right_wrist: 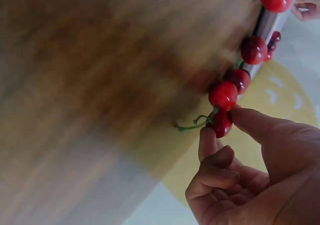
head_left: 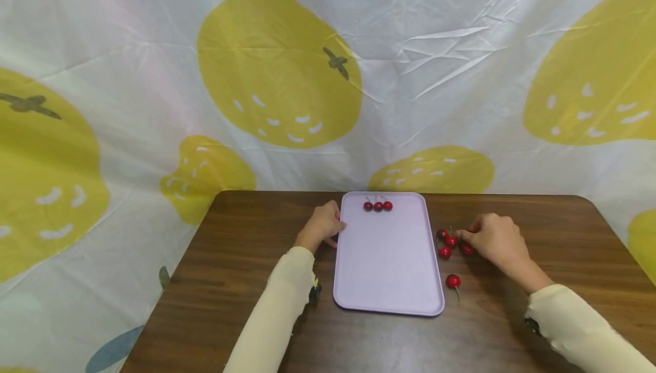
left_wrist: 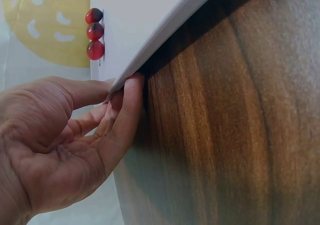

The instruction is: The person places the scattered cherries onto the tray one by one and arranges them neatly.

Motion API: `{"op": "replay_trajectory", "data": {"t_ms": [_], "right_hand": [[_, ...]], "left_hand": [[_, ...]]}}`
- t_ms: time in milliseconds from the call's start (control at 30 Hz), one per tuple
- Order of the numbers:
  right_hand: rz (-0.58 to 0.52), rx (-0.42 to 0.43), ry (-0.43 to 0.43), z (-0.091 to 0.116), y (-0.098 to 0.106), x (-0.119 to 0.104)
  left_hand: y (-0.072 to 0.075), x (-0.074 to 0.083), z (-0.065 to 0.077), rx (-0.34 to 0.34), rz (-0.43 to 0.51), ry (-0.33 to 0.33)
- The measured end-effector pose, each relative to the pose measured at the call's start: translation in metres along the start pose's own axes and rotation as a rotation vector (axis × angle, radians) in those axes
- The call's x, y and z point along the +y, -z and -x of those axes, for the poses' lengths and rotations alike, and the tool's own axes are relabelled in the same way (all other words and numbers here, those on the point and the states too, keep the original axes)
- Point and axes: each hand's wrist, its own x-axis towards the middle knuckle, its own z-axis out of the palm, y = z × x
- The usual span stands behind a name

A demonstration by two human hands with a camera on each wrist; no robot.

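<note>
My left hand (head_left: 323,226) grips the left edge of a pale lilac tray (head_left: 386,259), thumb on top and fingers beneath the rim in the left wrist view. Three dark red cherries (head_left: 378,206) with stems sit in a row at the tray's far end. To the right of the tray, my right hand (head_left: 494,242) pinches a red cherry (right_wrist: 220,125) between thumb and index finger; its green stem sticks out in the right wrist view. Just left of that hand lies a cluster of three cherries (head_left: 451,241), close by the tray's right edge.
Another cherry (head_left: 453,281) lies nearer the front, its stem pointing forward. Everything rests on a brown wood-grain table (head_left: 230,282). Behind the table hangs a white curtain (head_left: 410,77) printed with yellow fruit.
</note>
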Motion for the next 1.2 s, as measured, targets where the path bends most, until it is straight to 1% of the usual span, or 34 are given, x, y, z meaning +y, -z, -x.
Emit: {"op": "replay_trajectory", "data": {"t_ms": [200,433,567,700,800,900,967,1067,1200], "right_hand": [[-0.007,0.063,0.023,-0.004,0.012,-0.005],[-0.02,0.153,0.068,-0.009,0.024,-0.011],[-0.027,0.2,0.098,-0.014,0.027,-0.015],[-0.068,0.231,0.16,-0.016,0.024,-0.024],[-0.104,0.245,0.243,-0.02,0.015,-0.038],[-0.141,0.241,0.326,-0.026,0.005,-0.053],[-0.169,0.225,0.363,-0.03,-0.002,-0.064],[-0.225,0.178,0.397,-0.036,-0.011,-0.081],[-0.331,0.096,0.427,-0.043,-0.024,-0.103]], "left_hand": [[0.0,0.001,0.003,0.001,-0.002,-0.001],[0.0,0.0,0.002,0.001,-0.002,-0.002],[-0.001,0.0,0.001,-0.005,-0.001,0.005],[-0.001,0.001,0.001,-0.001,0.005,0.009],[0.001,0.0,0.002,0.003,0.009,0.014],[0.001,0.0,0.002,0.004,0.021,0.013],[0.001,0.0,0.002,0.005,0.027,0.009],[0.0,0.0,0.001,0.007,0.031,0.005],[0.0,0.001,0.001,0.009,0.016,0.012]]}}
